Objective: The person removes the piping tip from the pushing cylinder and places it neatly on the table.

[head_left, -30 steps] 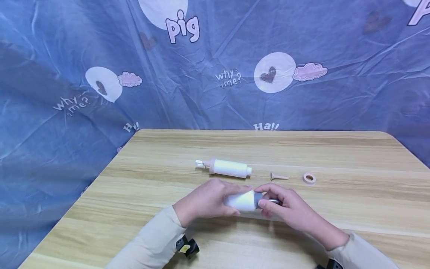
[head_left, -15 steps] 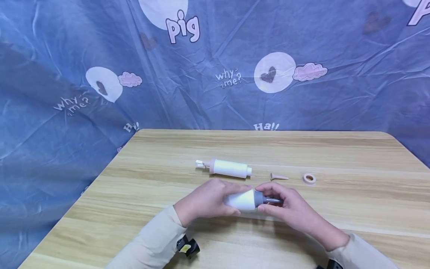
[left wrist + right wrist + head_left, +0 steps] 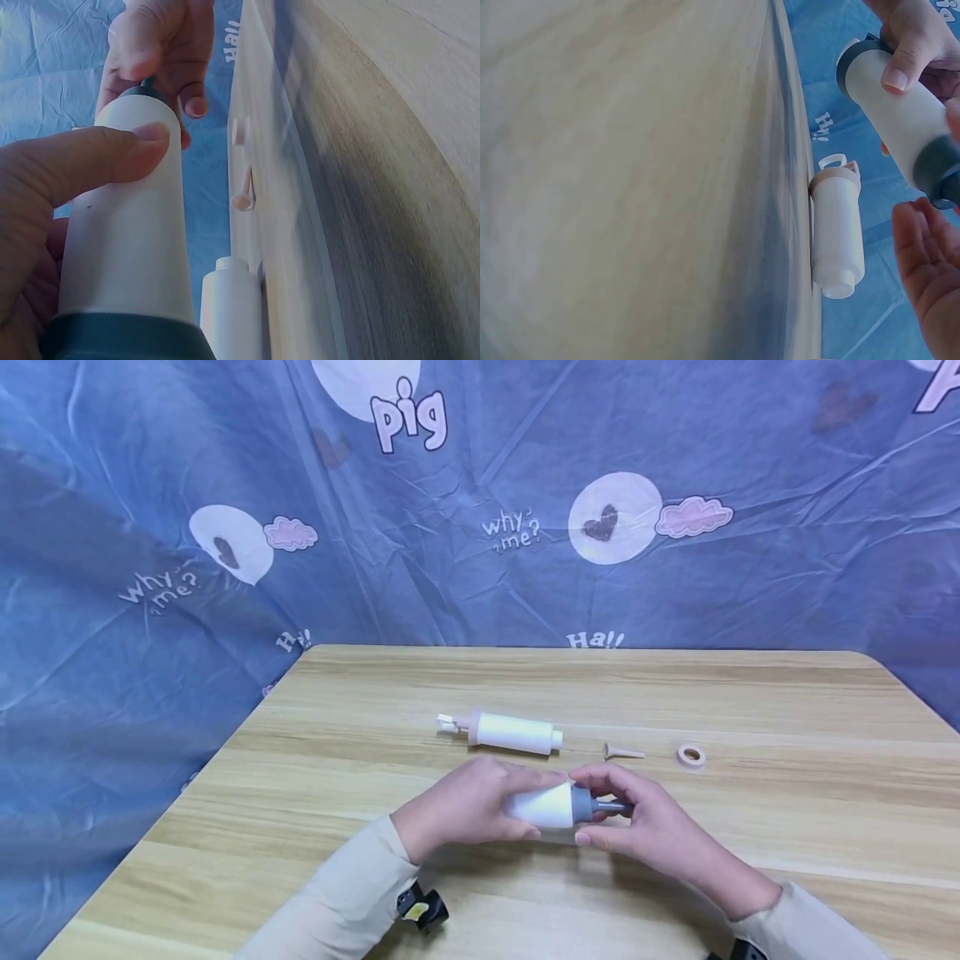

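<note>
My left hand (image 3: 480, 802) grips a white cylinder with dark grey ends (image 3: 543, 807), its thumb lying across the body in the left wrist view. The cylinder lies sideways in the head view, close over the table. A grey collar (image 3: 582, 804) and a thin dark nozzle (image 3: 611, 807) form its right end. Around that end my right hand (image 3: 637, 814) is spread, thumb below and index finger above, with a gap between thumb and collar. In the right wrist view, the right fingers (image 3: 922, 247) look straight and sit beside the nozzle end. Some right fingers are hidden behind the nozzle.
Behind the hands lies a similar white cylinder with a pink collar (image 3: 516, 732) and a small loop handle. A pink funnel-shaped piece (image 3: 624, 752) and a pink ring (image 3: 691, 756) lie to its right. Printed blue cloth (image 3: 480, 527) hangs past the wooden table's far edge.
My right thumb and fingers have let go of the grey collar and spread apart, baring more of the collar and nozzle. The left hand keeps its grip nearly unmoved.
</note>
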{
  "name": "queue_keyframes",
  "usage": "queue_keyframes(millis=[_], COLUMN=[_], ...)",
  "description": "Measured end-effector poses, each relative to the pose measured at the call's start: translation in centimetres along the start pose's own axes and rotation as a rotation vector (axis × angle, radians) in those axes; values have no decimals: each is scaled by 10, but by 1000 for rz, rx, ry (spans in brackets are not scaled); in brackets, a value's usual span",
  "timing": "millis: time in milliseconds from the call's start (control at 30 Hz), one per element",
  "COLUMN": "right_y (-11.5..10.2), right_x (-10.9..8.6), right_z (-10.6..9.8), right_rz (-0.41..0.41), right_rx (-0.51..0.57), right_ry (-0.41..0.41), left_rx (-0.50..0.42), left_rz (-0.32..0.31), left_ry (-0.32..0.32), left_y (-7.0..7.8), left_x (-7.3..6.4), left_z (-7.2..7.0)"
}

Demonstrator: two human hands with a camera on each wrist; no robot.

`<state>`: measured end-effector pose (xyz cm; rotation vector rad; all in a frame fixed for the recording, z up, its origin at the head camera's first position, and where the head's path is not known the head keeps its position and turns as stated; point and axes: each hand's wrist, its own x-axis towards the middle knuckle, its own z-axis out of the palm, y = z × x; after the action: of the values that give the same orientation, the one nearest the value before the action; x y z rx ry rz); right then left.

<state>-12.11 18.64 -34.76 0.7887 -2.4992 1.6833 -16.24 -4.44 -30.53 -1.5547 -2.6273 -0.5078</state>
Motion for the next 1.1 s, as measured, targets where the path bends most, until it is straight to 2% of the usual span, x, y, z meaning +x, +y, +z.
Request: queue_keyframes(millis=[167, 333, 467, 600, 700, 833, 900, 1100], right_y=[-1, -1, -1, -1, -1, 0, -1, -2], right_x=[-1, -1, -1, -1, -1, -1, -1, -2], right_z=[-1, -1, -3, -4, -4, -4, -4, -4], right_rz=[57, 81, 94, 140, 177, 182, 182, 139], right_rx=[12, 25, 89, 168, 202, 214, 204, 46], right_ry=[-42, -75, -120, -168, -182, -178, -166, -108], left_rx=[13, 21, 27, 38, 44, 43, 43, 38], left_rz=[-2, -1, 2, -1, -2, -3, -6, -19], left_ry=[-5, -9, -14, -21, -23, -26, -32, -47], left_y=[0, 0, 1, 2, 2, 1, 1, 0], left_x=[-1, -1, -1, -1, -1, -1, -1, 0], left_z=[0, -1, -1, 0, 0, 1, 1, 1])
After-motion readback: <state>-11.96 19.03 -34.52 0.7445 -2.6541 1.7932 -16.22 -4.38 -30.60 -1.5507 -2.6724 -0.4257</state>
